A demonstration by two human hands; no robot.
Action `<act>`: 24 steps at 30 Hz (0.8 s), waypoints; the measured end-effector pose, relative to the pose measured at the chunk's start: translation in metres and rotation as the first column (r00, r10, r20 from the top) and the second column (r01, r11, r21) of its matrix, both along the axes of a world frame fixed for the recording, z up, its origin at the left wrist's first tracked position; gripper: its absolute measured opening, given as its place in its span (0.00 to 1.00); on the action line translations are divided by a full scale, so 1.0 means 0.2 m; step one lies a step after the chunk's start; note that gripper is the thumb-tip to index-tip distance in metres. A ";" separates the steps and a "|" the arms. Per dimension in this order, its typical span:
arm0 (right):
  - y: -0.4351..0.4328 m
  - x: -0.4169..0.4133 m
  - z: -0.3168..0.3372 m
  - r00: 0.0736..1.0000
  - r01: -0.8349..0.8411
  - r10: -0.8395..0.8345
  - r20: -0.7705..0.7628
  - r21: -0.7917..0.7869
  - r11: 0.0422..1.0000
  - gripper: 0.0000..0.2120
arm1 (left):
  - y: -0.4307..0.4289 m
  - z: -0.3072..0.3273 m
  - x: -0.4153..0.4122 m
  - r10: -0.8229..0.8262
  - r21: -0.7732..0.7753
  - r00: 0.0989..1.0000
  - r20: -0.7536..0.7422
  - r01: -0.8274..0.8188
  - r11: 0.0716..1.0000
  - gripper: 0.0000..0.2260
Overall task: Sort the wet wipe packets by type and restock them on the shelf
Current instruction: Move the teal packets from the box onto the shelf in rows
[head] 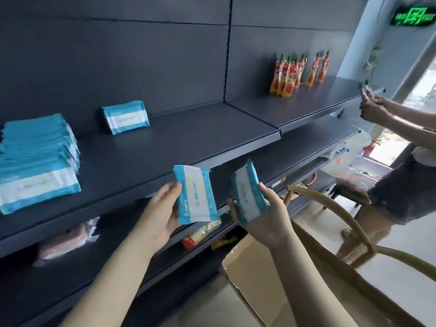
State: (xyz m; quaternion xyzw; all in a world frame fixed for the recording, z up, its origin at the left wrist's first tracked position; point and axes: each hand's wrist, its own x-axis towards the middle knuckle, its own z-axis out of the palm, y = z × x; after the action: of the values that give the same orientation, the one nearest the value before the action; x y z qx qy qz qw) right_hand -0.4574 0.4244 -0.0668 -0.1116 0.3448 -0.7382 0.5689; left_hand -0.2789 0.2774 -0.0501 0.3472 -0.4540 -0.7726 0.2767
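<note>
My left hand (162, 213) holds a blue and white wet wipe packet (197, 197) upright in front of the dark shelf (165, 147). My right hand (264, 215) grips a second, similar packet (247, 192), tilted edge-on. On the shelf at the far left lies a stack of several matching packets (37, 161). One more packet (126, 116) leans against the back panel behind it.
Red and orange pouches (290, 76) stand on the shelf to the right. Another person (401, 161) at the right holds a pouch near that shelf. A cardboard box (254, 277) sits on the floor below my right arm, with tan bag straps (330, 208) over it. Lower shelves hold snack packs (203, 232).
</note>
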 end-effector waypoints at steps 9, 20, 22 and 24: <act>-0.60 -0.05 0.19 0.977 -0.096 0.090 -0.192 -0.022 0.995 0.25 | -0.44 0.08 0.10 0.092 0.000 0.994 -0.067 -0.092 0.996 0.07; -1.51 -0.32 0.20 0.868 0.049 0.021 -0.496 0.127 0.991 0.07 | -1.07 0.06 -0.09 0.230 -0.038 0.969 -0.092 -0.234 0.971 0.17; -1.66 -0.37 0.18 0.887 0.080 -0.015 -0.462 0.122 0.989 0.07 | -1.16 0.04 -0.12 0.281 -0.044 0.956 -0.081 -0.285 0.957 0.17; -1.77 -0.41 0.14 0.884 0.101 -0.028 -0.466 0.131 0.986 0.08 | -1.23 0.02 -0.13 0.342 -0.051 0.937 -0.069 -0.346 0.937 0.15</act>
State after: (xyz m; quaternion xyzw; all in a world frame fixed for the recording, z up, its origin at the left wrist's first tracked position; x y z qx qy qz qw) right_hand -0.5385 0.0694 -0.0379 -0.2293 0.5290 -0.6806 0.4521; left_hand -0.3051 0.0308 -0.0452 0.3894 -0.4017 -0.7076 0.4317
